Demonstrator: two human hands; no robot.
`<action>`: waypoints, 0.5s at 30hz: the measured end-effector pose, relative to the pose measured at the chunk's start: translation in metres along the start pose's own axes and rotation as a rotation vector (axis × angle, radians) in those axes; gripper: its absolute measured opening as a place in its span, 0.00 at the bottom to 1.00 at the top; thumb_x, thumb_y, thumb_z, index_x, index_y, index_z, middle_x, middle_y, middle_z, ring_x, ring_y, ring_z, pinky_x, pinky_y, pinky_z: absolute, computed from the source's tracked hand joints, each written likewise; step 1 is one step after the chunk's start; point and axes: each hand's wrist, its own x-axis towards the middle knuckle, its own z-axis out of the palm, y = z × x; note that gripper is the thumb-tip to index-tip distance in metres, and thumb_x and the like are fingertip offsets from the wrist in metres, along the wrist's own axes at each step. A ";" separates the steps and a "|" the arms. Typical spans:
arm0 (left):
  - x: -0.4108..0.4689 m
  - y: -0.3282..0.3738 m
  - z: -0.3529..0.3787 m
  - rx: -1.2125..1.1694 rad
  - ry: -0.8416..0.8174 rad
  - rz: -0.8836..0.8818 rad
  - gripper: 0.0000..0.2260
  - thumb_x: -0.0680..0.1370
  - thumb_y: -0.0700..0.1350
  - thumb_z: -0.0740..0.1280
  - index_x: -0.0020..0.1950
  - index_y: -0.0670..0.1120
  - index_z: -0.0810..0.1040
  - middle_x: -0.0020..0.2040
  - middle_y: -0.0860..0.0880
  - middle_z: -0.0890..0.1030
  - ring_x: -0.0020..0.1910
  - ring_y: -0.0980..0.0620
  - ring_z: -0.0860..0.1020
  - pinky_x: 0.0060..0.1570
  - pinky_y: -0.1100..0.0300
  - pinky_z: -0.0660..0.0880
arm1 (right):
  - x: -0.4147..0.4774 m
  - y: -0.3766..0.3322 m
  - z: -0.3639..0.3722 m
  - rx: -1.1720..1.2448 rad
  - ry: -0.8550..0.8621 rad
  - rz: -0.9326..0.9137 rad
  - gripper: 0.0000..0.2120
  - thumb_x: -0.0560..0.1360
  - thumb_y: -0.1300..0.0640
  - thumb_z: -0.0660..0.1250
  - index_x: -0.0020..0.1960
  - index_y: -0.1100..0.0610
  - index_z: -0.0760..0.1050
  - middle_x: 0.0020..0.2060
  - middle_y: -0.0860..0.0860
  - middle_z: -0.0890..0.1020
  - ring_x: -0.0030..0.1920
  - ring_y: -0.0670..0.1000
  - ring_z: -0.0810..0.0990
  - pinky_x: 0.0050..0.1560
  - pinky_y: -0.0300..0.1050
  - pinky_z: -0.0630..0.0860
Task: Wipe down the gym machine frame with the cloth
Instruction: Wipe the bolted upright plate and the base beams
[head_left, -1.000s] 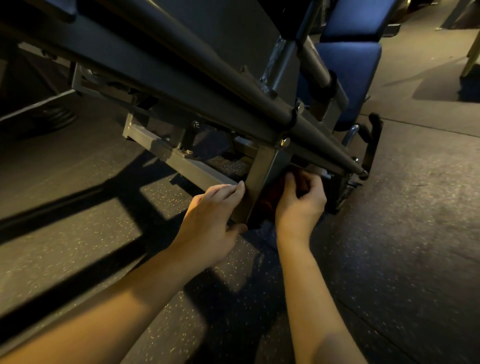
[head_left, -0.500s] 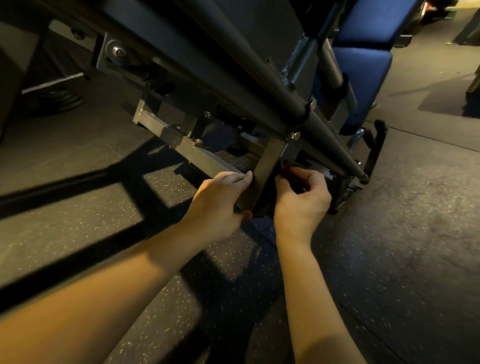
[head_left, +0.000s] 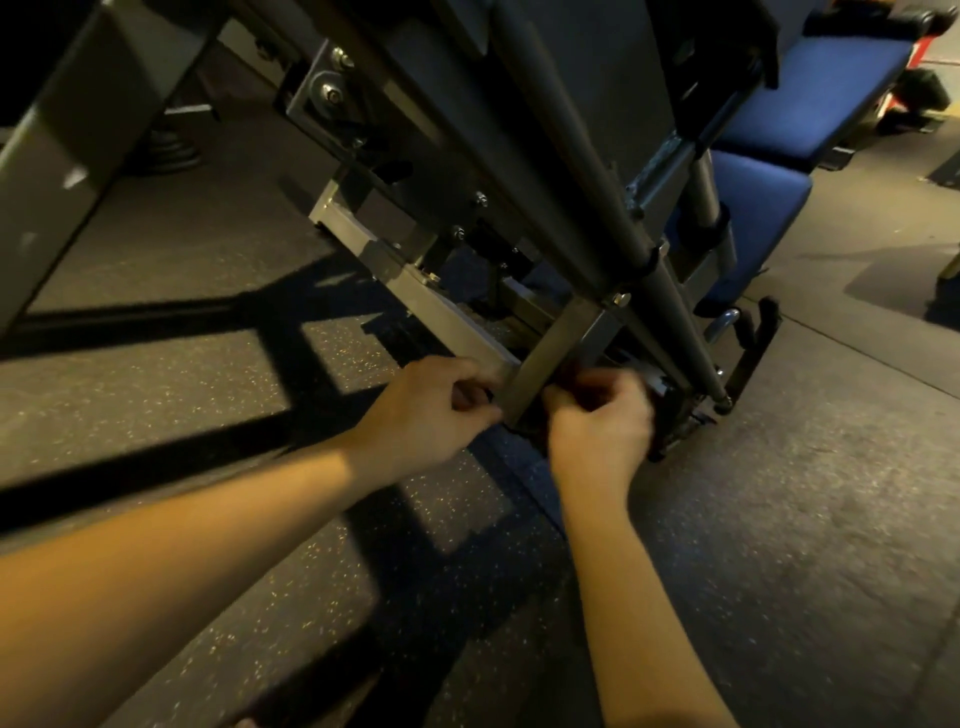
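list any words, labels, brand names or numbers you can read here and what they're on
None can be read.
The machine frame and blue seat pads show no lettering.
The red and white patch at the top right edge is too blurred to read.

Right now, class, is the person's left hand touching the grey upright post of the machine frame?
Touching. In the head view the left hand, thumb and curled fingers, meets the near edge of the upright post with no gap.
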 end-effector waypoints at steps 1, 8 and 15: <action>-0.003 0.002 0.005 -0.038 -0.004 -0.006 0.10 0.79 0.48 0.71 0.57 0.61 0.77 0.48 0.64 0.77 0.50 0.71 0.75 0.45 0.74 0.70 | -0.008 0.005 0.005 -0.025 -0.113 0.076 0.14 0.74 0.61 0.75 0.57 0.50 0.77 0.51 0.46 0.82 0.50 0.44 0.82 0.56 0.47 0.82; -0.019 0.009 0.011 -0.379 -0.146 -0.152 0.10 0.79 0.53 0.71 0.60 0.58 0.81 0.53 0.58 0.83 0.52 0.65 0.81 0.55 0.68 0.77 | -0.015 0.013 -0.005 0.317 -0.126 0.172 0.04 0.78 0.59 0.72 0.53 0.54 0.82 0.46 0.49 0.86 0.47 0.45 0.86 0.42 0.36 0.81; 0.008 0.010 0.026 -0.490 0.177 -0.267 0.03 0.78 0.47 0.74 0.51 0.51 0.85 0.44 0.51 0.87 0.44 0.56 0.86 0.51 0.51 0.84 | -0.002 -0.012 -0.002 0.485 -0.254 0.223 0.16 0.86 0.52 0.58 0.57 0.60 0.81 0.48 0.55 0.88 0.53 0.55 0.86 0.61 0.57 0.80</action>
